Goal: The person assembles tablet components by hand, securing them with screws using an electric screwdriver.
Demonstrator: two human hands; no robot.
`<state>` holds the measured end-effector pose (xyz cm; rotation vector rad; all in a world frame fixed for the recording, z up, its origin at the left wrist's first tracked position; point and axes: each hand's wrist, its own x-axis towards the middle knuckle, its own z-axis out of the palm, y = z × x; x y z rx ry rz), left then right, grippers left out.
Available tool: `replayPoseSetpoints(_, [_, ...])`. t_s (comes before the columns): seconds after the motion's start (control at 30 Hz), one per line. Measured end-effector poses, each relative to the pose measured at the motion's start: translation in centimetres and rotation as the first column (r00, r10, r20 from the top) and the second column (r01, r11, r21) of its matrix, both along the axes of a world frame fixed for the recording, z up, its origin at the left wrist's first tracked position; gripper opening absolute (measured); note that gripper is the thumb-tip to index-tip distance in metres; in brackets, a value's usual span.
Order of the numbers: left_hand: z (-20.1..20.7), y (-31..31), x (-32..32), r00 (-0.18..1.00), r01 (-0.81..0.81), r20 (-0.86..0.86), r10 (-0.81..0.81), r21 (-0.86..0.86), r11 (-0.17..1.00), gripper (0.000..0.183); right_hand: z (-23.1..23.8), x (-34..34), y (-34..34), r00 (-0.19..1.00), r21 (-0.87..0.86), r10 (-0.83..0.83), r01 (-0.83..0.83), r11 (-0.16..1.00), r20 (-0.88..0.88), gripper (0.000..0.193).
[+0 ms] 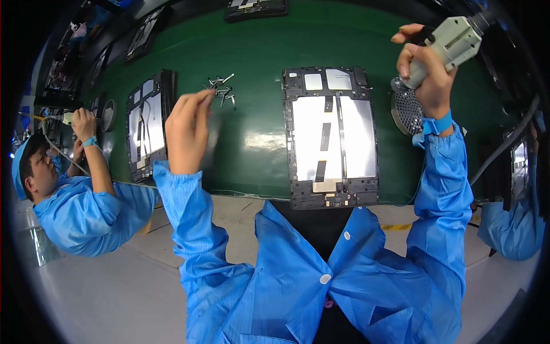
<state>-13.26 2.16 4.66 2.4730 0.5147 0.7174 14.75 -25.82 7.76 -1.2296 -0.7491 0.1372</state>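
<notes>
My right hand (432, 74) is wrapped round a pale grey electric screwdriver (455, 43), raised at the far right with its nose tilted down and left. Under that nose stands a round perforated metal dish (406, 113). My left hand (190, 126) has its fingers pressed together, their tips at the near edge of a loose pile of small metal strips (222, 90). Whatever may be between those fingertips is too small to make out. Between my hands lies an opened tablet-like device (358, 135), with silver panels, black tape strips and a dark frame; neither hand touches it.
Left of my left hand, more open devices (143, 123) lie stacked on the green table (252, 51). A person in blue (86, 212) works at the left with another screwdriver. One device (255, 8) sits at the far edge. A grey cable (507, 143) runs down at the right.
</notes>
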Motion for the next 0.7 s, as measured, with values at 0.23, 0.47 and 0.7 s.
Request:
replayPoseSetpoints(0.23, [-1.0, -3.1, 10.6, 0.936, 0.353, 0.242, -0.258, -0.631, 0.691, 0.019, 2.1, -2.1, 3.1, 0.996, -0.049, 0.042, -0.038, 0.998, 0.076, 0.03])
replayPoseSetpoints(0.47, [-2.8, -2.9, 12.1, 0.936, 0.322, 0.121, -0.33, -0.673, 0.666, 0.021, 4.6, -4.2, 4.9, 0.986, 0.059, 0.149, -0.145, 0.988, -0.07, 0.023])
replayPoseSetpoints(0.7, [-1.1, -4.6, 12.0, 0.934, 0.287, 0.062, -0.352, -0.718, 0.635, 0.027, 5.4, -5.1, 5.6, 0.983, 0.067, 0.177, -0.174, 0.982, -0.038, 0.026])
